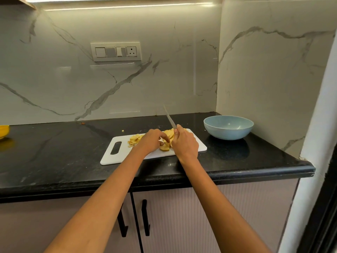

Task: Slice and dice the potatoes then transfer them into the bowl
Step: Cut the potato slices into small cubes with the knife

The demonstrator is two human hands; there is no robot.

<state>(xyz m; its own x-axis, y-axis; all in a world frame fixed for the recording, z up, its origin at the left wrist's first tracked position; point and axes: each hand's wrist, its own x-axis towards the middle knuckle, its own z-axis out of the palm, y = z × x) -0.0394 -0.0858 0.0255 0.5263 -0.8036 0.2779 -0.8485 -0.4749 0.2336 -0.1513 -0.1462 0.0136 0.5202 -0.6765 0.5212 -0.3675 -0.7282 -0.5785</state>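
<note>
We see the white rectangular plastic cutting board (pixel 127 154) lying with its long axis left to right on the black stone countertop (pixel 54 152), handle slot at the left, and on it two heaps of pale yellow potato slices (pixel 168 138) — thin, rounded, some with brown skin edges — one under the hands, one (pixel 134 139) just left. Our right hand (pixel 185 143) grips the one knife (pixel 170 118), its silver blade pointing up and away to the left, while our left hand (pixel 152 140) rests curled fingertips on the slices. One empty pale blue round bowl (pixel 228 127) stands right of the board — apart from it.
</note>
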